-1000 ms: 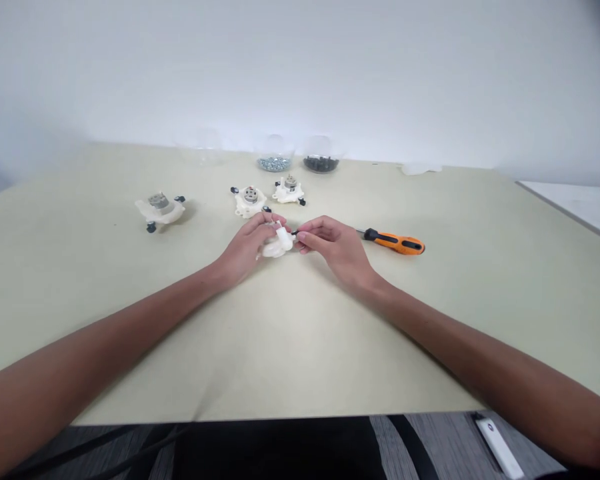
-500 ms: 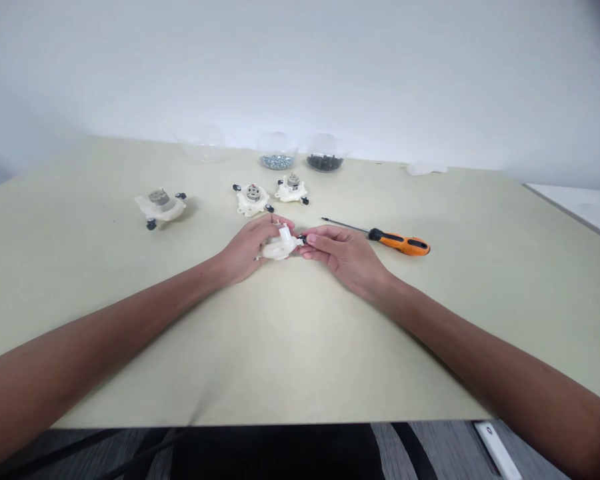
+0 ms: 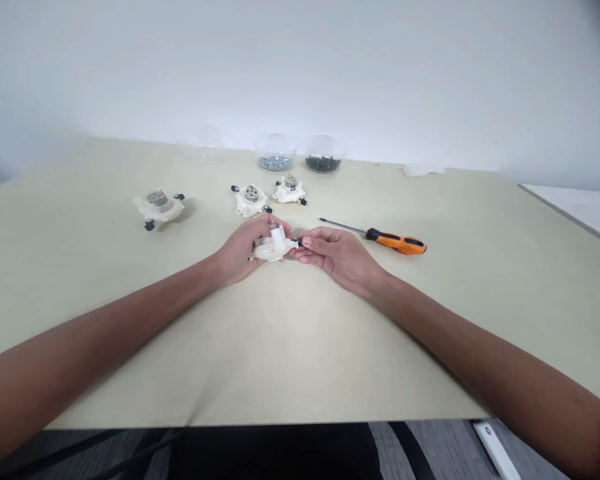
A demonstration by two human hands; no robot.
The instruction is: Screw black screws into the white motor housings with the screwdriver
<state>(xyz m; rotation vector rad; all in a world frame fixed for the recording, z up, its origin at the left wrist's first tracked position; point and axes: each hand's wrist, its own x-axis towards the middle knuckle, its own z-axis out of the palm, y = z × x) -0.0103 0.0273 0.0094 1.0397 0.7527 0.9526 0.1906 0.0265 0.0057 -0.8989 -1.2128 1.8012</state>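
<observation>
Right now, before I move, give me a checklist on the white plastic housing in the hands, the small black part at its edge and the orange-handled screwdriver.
White plastic housing held: ok, the left hand cups it.
Small black part gripped: ok, at the fingertips of the right hand.
Small black part seated: cannot tell, the fingers hide it.
Orange-and-black screwdriver within reach: ok, lying on the table just beyond the right hand.
Nearest other white housing clear of the left hand: ok, not touching.
</observation>
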